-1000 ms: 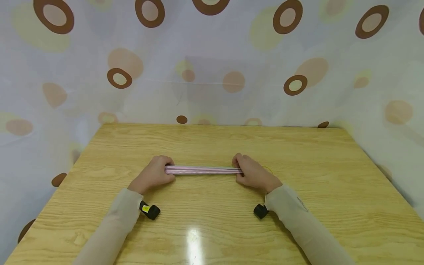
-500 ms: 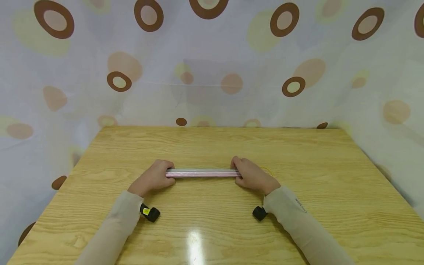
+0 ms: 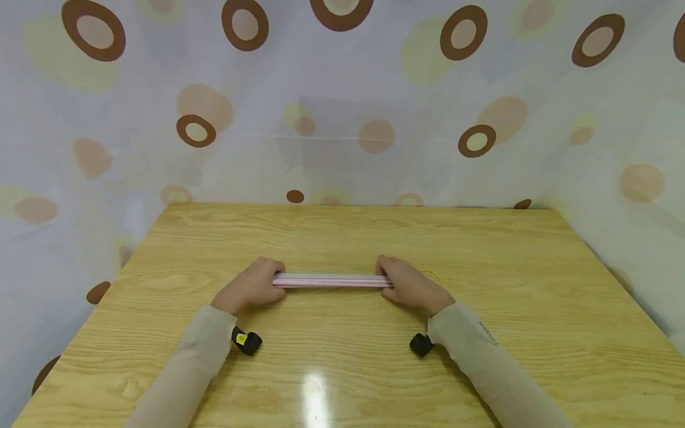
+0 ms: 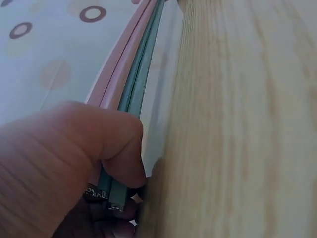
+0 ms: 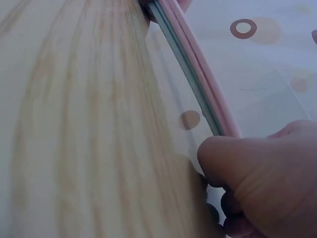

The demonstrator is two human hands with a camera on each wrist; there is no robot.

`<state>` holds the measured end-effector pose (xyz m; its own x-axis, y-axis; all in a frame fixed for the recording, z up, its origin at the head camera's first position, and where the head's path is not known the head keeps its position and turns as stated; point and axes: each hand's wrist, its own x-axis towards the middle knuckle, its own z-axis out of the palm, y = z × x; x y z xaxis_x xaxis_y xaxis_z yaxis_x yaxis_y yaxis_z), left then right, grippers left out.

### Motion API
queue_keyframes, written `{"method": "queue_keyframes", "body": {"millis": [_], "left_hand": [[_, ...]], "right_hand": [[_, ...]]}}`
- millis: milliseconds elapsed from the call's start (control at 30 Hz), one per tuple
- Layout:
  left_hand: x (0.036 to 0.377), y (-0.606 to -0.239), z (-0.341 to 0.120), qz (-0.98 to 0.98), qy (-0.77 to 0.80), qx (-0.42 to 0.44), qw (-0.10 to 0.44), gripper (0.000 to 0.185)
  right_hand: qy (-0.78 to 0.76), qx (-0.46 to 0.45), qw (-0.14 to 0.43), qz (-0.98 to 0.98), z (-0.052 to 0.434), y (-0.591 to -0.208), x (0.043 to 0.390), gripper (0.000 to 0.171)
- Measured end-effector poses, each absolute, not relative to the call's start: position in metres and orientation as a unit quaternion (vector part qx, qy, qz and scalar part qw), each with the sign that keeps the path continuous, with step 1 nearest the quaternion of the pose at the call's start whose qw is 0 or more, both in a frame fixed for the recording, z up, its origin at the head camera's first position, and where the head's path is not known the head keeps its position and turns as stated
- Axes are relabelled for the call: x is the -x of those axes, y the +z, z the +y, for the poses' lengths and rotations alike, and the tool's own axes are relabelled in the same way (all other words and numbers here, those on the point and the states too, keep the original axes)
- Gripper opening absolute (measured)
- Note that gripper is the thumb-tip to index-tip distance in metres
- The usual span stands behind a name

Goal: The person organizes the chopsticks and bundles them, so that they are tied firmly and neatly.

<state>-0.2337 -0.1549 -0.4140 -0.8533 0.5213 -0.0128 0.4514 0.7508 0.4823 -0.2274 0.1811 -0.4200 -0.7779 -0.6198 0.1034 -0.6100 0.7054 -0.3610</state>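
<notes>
- Wooden table (image 3: 342,368) under both hands, patterned curtain (image 3: 342,119) beyond them; compared with a second ago, almost nothing changed, only a slight inward shift of the grips.
- Bundle of sticks (image 3: 333,280) between the hands, just above the tabletop, long axis level, running straight from one hand to the other.
- Left hand (image 3: 251,286) curled round one end, right hand (image 3: 409,285) curled round the other.
- Pink only from the head view; green sticks (image 4: 130,94) beside the pink ones seen from the wrist views (image 5: 190,74).
- Thin yellow loop (image 3: 434,276) lying just past the right hand.
</notes>
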Motion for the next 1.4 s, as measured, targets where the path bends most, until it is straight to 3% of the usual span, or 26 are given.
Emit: {"method": "queue_keyframes", "body": {"millis": [200,533,700,1033,1400], "left_hand": [[0.235,-0.412,-0.149,0.939,0.195,-0.276,0.066,0.008],[0.233,-0.406,-0.151,0.915,0.234,-0.29,0.15,0.007],[0.231,-0.402,-0.151,0.909,0.225,-0.307,0.168,0.004],[0.229,-0.405,-0.142,0.893,0.245,-0.325,0.192,0.011],[0.227,-0.408,-0.138,0.858,0.32,-0.329,0.231,0.011]], "right_hand": [[-0.225,0.352,0.022,0.908,0.184,-0.414,0.23,0.022],[-0.282,0.361,0.043,0.888,0.188,-0.407,0.232,0.022],[-0.289,0.367,0.05,0.883,0.188,-0.402,0.231,0.02],[-0.31,0.326,0.066,0.891,0.19,-0.401,0.228,0.015],[-0.432,0.284,0.06,0.854,0.196,-0.391,0.231,0.022]]}}
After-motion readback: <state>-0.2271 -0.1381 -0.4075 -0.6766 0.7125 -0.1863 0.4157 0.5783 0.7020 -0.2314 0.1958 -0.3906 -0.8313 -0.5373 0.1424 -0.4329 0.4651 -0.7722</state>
